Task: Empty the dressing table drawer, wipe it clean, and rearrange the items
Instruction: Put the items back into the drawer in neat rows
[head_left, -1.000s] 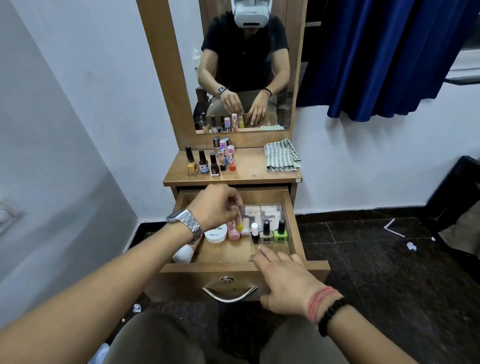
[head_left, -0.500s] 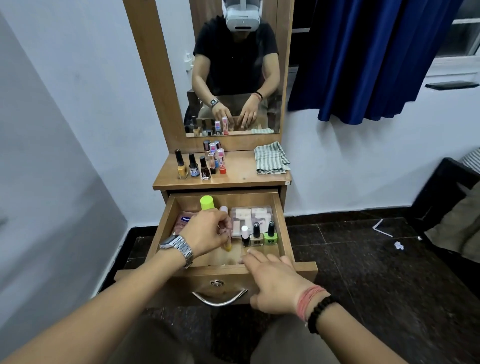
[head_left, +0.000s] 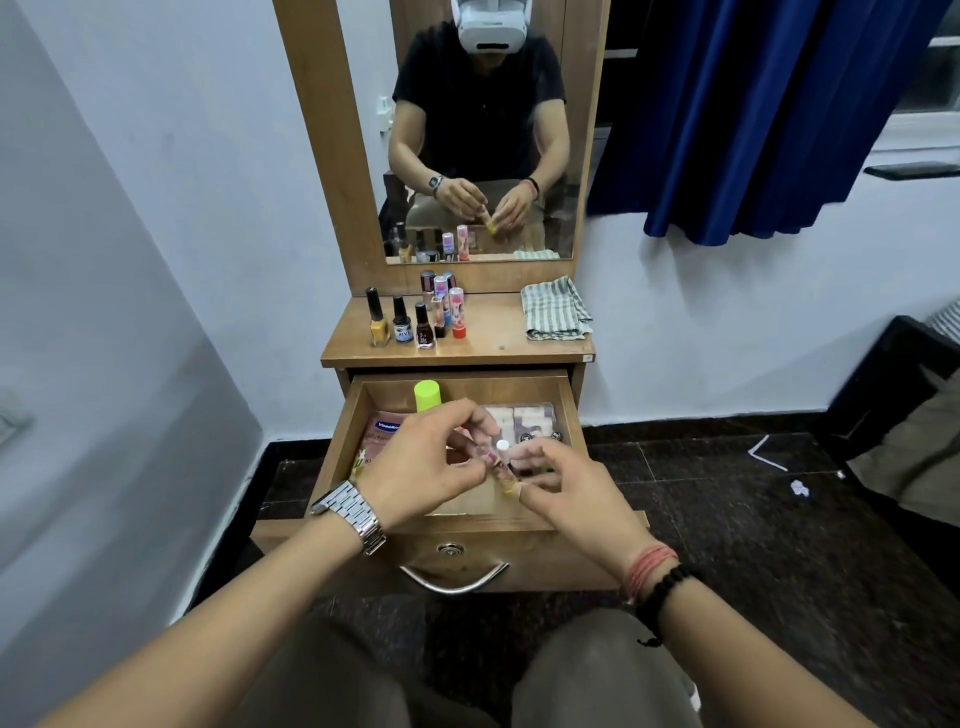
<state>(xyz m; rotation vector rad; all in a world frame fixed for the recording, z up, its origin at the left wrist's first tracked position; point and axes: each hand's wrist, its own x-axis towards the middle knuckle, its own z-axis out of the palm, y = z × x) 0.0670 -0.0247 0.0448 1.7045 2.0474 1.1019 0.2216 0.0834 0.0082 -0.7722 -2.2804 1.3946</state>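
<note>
The wooden drawer (head_left: 337, 447) of the dressing table is pulled out. Above it both hands hold a small pink tube with a yellow end (head_left: 500, 473). My left hand (head_left: 426, 462) pinches its upper part, my right hand (head_left: 561, 483) pinches the yellow end. Inside the drawer lie a green-capped bottle (head_left: 427, 395), a Vaseline lotion tube (head_left: 382, 434), a clear palette box (head_left: 524, 418) and a white-capped bottle (head_left: 502, 446); my hands hide other items. On the tabletop (head_left: 488, 338) stand several nail polish bottles (head_left: 400, 325) and lip balms (head_left: 456, 312).
A folded striped cloth (head_left: 555, 309) lies on the tabletop's right side. The mirror (head_left: 483, 130) rises behind it. A blue curtain (head_left: 753, 114) hangs at the right. Dark tiled floor with paper scraps (head_left: 800, 487) lies to the right; a grey wall stands on the left.
My left hand lifted the small tube out of the drawer. My right hand left the drawer's front edge and took hold of the tube's yellow end.
</note>
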